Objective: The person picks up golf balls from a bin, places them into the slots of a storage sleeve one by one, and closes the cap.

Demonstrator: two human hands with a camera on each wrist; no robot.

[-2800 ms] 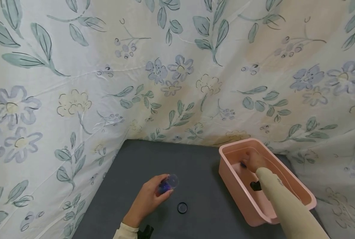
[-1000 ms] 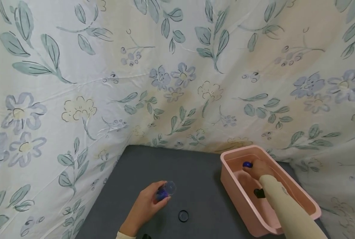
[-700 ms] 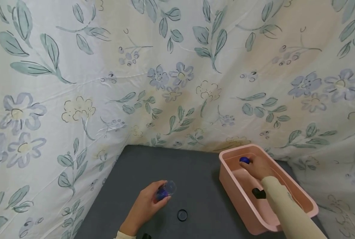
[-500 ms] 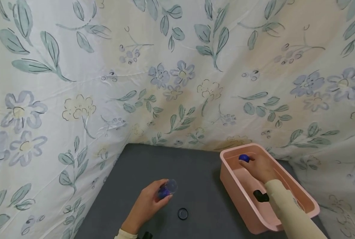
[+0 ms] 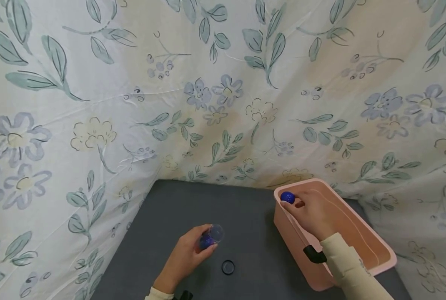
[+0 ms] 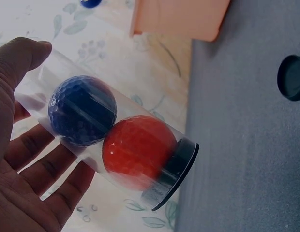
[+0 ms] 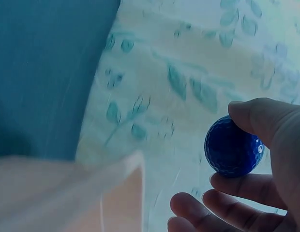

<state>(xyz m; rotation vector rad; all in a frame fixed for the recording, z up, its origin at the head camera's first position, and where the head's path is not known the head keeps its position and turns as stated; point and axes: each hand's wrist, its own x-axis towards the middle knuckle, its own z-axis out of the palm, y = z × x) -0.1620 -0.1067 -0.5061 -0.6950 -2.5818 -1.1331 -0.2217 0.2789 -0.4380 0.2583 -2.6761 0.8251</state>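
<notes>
My left hand (image 5: 191,250) grips a clear plastic tube (image 5: 217,233) above the dark table. In the left wrist view the tube holds a dark blue golf ball (image 6: 82,110) and a red golf ball (image 6: 139,152), with a black cap (image 6: 176,169) closing the end by the red one. My right hand (image 5: 313,212) pinches a shiny blue golf ball (image 7: 233,147) between thumb and finger. It is over the far left corner of the pink bin (image 5: 386,254), at rim height or above. A loose round black cap (image 5: 228,267) lies on the table to the right of my left hand.
The pink bin's tall walls stand at the right of the dark grey table (image 5: 208,200). Floral fabric (image 5: 223,104) hangs behind the table and along its left side. A black strap piece (image 5: 314,254) shows at my right wrist.
My right hand has come up from deep inside the pink bin, bringing the blue golf ball up and left to the rim. My left hand with the tube has stayed nearly still.
</notes>
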